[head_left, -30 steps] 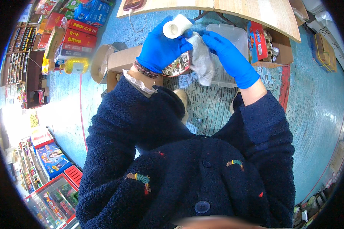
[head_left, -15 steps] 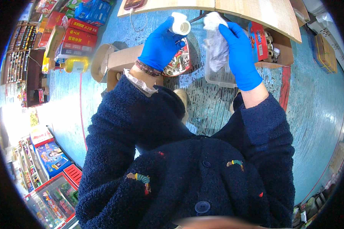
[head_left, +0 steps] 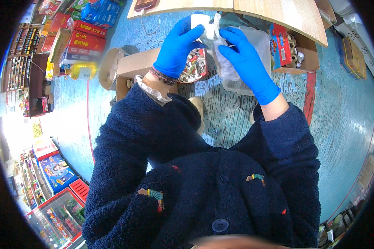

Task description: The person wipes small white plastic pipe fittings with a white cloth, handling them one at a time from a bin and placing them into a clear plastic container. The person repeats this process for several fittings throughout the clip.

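The left hand [head_left: 176, 46], in a blue glove, grips a white roll [head_left: 200, 21] from its left side. The right hand [head_left: 241, 52] pinches the neck of a small clear plastic bag [head_left: 225, 64], which hangs just below its fingers and touches the roll above. A clear plastic box [head_left: 259, 41] lies under the right hand, and a red tray of small metal parts [head_left: 192, 66] lies under the left hand.

To do this step well, I think the right hand should keep the bag neck twisted tight while the left hand holds the roll close to it, so nothing spills. Both hands should work over the box.
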### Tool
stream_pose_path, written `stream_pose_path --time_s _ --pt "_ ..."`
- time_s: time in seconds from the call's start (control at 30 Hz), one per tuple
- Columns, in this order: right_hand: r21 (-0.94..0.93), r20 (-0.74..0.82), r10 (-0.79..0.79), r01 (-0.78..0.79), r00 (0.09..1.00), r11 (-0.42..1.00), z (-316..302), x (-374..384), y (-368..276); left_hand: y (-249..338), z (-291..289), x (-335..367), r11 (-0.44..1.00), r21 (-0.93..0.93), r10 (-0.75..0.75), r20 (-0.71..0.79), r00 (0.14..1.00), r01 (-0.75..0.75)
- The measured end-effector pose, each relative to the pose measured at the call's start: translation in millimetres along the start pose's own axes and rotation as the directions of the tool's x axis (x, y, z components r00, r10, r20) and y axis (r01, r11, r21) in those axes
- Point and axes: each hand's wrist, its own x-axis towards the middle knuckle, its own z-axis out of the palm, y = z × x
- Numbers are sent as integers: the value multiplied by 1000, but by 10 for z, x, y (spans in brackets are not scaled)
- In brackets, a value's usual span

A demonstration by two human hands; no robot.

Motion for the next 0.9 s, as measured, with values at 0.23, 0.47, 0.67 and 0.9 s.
stream_pose_path --time_s 0.23,0.47,0.67,0.9 --pt "-281 220 -100 161 970 946 -5 -28 72 -4 -26 -63 989 148 -14 82 997 1" --pt "-209 326 172 -107 929 972 -41 -25 -79 62 -9 -105 958 268 78 112 991 -106" --pt "442 488 218 -454 846 773 -145 -94 -296 195 42 -196 942 251 174 206 963 -223" --pt "705 563 215 -600 798 378 -90 -214 -333 241 71 -227 923 260 234 207 950 -284"
